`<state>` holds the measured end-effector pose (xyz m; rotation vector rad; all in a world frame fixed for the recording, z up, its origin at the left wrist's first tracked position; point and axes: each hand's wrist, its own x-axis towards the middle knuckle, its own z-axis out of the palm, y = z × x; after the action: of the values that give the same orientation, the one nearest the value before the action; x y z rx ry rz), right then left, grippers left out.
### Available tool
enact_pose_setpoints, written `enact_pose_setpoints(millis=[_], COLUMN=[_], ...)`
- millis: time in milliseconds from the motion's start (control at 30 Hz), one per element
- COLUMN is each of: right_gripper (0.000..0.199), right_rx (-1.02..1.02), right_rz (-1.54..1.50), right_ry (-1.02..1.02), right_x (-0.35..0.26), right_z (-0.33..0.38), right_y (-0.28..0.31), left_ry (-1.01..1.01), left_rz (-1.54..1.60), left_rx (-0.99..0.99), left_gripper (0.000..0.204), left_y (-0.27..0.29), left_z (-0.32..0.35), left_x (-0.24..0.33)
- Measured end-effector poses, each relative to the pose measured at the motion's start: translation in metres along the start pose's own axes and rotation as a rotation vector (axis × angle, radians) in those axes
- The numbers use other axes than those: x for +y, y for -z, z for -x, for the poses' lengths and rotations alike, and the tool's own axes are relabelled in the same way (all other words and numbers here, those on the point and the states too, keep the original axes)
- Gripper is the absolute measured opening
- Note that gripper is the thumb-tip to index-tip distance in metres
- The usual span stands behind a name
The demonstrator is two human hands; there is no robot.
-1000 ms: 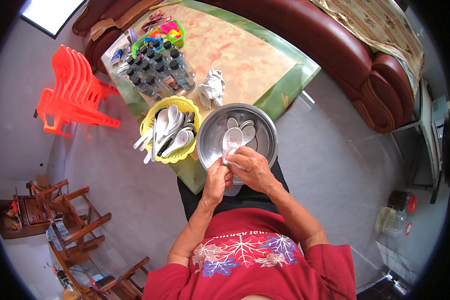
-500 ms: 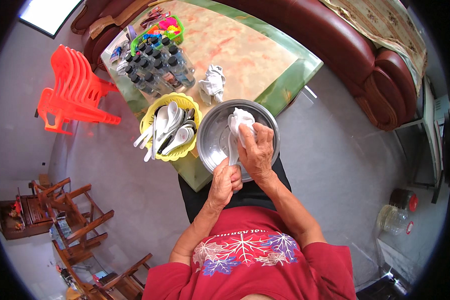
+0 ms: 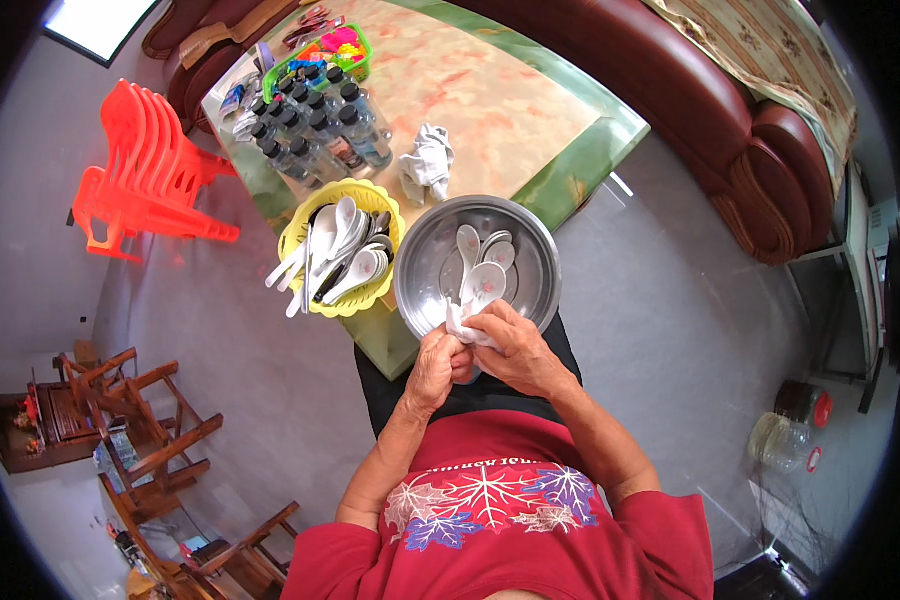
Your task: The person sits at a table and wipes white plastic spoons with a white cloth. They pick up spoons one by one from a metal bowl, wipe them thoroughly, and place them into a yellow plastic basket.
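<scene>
White spoon (image 3: pixel 482 287) sits wrapped in a cloth (image 3: pixel 462 325), both hands' (image 3: pixel 480 355) fingers closed around it over the steel bowl (image 3: pixel 530 250) for wiping.

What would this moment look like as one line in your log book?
left hand: holds white cloth | right hand: holds white spoon in the cloth | place: over steel bowl with more spoons | beside: yellow basket of spoons

A home living room – dark red sofa (image 3: pixel 670 110), marble-topped table (image 3: pixel 490 100), stacked plastic chairs (image 3: pixel 145 170)
</scene>
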<state>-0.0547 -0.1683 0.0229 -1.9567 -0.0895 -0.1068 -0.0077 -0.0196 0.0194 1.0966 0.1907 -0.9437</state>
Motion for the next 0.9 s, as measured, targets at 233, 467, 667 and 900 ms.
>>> enact_pose_setpoints(millis=[233,467,667,900], right_gripper=[0.027,0.018,0.029,0.024], right_rx=[0.486,0.734,0.477,0.225], right_rz=[0.661,-0.198,0.621,-0.157], right_ry=[0.364,-0.157,0.272,-0.127], right_x=[0.004,0.009,-0.024,0.019], right_z=[-0.030,-0.047,-0.035,-0.034], right_y=[-0.001,0.024,0.008,0.019], left_ry=[0.010,-0.244,-0.904,-1.021], left_rz=[0.016,-0.367,-1.390,-1.383], left_rx=[-0.123,0.084,0.402,0.380], left_gripper=[0.014,0.016,0.033,0.040], left_y=[-0.008,0.001,-0.014,-0.006], left_z=[0.008,0.004,0.002,0.001], left_x=[0.009,-0.001,0.001,-0.004])
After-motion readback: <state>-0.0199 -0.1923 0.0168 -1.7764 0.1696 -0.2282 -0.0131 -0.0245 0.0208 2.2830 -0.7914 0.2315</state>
